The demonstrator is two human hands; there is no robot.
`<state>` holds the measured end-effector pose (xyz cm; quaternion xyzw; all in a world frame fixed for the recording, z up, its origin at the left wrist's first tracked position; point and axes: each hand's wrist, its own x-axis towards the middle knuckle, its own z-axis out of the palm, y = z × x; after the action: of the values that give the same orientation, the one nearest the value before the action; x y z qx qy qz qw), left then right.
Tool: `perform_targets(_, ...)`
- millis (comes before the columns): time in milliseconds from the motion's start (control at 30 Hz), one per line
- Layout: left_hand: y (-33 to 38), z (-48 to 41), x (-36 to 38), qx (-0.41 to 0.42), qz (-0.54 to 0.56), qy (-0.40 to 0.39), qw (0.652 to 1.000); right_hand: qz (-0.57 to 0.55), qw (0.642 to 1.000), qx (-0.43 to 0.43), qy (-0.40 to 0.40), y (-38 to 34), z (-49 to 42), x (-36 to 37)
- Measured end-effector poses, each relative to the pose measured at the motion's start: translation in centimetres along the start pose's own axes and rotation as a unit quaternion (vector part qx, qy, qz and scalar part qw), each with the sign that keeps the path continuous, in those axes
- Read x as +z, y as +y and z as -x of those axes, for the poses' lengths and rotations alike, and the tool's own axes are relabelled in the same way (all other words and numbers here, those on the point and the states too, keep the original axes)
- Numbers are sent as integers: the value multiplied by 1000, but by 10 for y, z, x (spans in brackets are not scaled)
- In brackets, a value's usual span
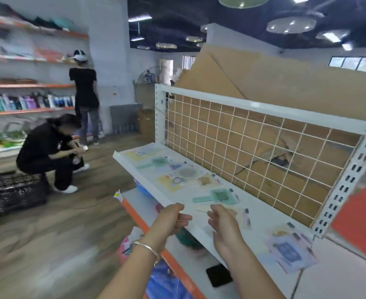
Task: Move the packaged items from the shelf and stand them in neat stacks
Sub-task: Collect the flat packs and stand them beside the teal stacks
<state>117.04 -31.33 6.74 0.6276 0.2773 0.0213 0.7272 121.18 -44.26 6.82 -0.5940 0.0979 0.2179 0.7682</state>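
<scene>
left hand (pixel 172 216): fingers curled, thumb against forefinger, pinching the near-left edge of a pale packet (pixel 238 214) at the shelf's front lip. Frame is blurred there, so grip detail is rough.
right hand (pixel 223 225): released, fingers loose and slightly spread, palm facing left, over the same pale packet. Can't tell if it touches.
pale packet: flat on the white shelf (pixel 262 214), near the front, between the two hands.
other packets: all lying flat along the shelf, none standing. Green packet (pixel 221 196) just behind the hands. Further along, a brown one (pixel 205 181), a yellow one (pixel 173 182) overlapped by a round grey one (pixel 187 172), another green one (pixel 159 162), and a yellow one (pixel 138 153) at the far end.
loose pile (pixel 287 249): blue and purple packets overlapping untidily, right of the hands, near the upright.
shelf back: white wire grid (pixel 253 143), cardboard (pixel 285 78) behind and above it.
lower shelf (pixel 184 255): orange front edge, black phone (pixel 218 275) lying flat on it, below the right forearm.
bracelet (pixel 148 249): silver, on the left wrist.
background: one person (pixel 46 152) crouched on a black crate (pixel 11 190), another person (pixel 84 89) standing at wall shelves with bottles.
</scene>
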Motion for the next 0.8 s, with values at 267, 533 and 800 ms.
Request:
perform_targets(267, 3, -43, -63, -17, -17, 12, 1000, -32, 998, 55, -7, 11, -48, 70)
perform_targets(533, 45, -135, -93, 4, 1, 37, 999, -65, 996, 64, 23, -9, -156, 116)
perform_targets(800, 91, -242, -83, 14, -30, 61, 998, -37, 993, 80, 83, -33, -267, 123)
